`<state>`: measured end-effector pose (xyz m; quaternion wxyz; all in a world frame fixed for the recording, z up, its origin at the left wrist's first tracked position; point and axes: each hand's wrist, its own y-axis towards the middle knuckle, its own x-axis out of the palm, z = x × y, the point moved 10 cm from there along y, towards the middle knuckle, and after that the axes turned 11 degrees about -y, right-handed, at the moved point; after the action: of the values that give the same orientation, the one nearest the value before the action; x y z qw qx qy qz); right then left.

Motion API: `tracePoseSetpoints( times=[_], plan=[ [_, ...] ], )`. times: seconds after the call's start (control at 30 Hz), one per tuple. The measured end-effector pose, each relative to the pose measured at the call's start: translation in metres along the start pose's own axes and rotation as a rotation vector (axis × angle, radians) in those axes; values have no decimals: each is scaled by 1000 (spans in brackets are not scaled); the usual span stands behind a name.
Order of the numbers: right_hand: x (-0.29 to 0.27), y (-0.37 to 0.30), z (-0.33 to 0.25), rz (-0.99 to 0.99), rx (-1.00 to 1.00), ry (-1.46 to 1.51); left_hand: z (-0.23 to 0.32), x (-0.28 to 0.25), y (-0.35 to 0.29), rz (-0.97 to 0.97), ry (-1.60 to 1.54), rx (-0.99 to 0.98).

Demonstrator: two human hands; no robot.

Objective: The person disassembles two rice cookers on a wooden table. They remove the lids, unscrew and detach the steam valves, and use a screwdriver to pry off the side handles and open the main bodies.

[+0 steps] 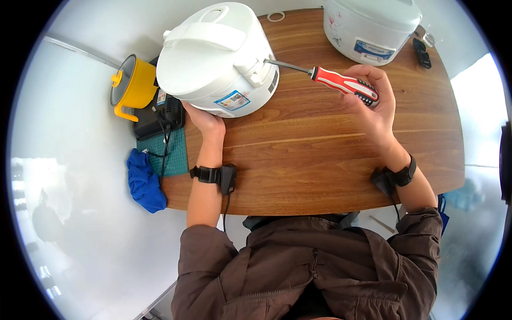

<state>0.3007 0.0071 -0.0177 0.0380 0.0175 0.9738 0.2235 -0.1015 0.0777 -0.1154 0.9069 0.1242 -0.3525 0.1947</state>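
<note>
A white rice cooker (205, 58) with a carrying handle across its lid is at the far left of the table. My left hand (207, 120) holds its lower near side; the fingers are hidden behind the body. In my right hand (377, 104) is a screwdriver (336, 80) with a red, white and black handle, gripped by the fingers and thumb. Its metal shaft points left, and the tip meets the white block (250, 68) at the lid's edge. Whether the tip sits in a gap there I cannot tell.
A second white rice cooker (368, 26) stands at the back right, near a black object (421, 52). A white ring (276, 16) lies at the far edge. On the left are a yellow pot (136, 82), a black device (149, 121), a green mat (176, 154) and a blue cloth (143, 181).
</note>
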Motion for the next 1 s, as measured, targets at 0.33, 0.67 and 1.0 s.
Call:
tracePoseSetpoints(
  times=[0.33, 0.67, 1.0],
  plan=[
    [-9, 17, -54, 77, -293, -232, 76, 50, 56, -249, 189, 186],
    [-18, 13, -30, 36, 15, -365, 127, 184, 76, -534, 1138, 110],
    [-6, 3, -53, -3, -417, -421, 99, 193, 78, -616, 1299, 123]
  ],
)
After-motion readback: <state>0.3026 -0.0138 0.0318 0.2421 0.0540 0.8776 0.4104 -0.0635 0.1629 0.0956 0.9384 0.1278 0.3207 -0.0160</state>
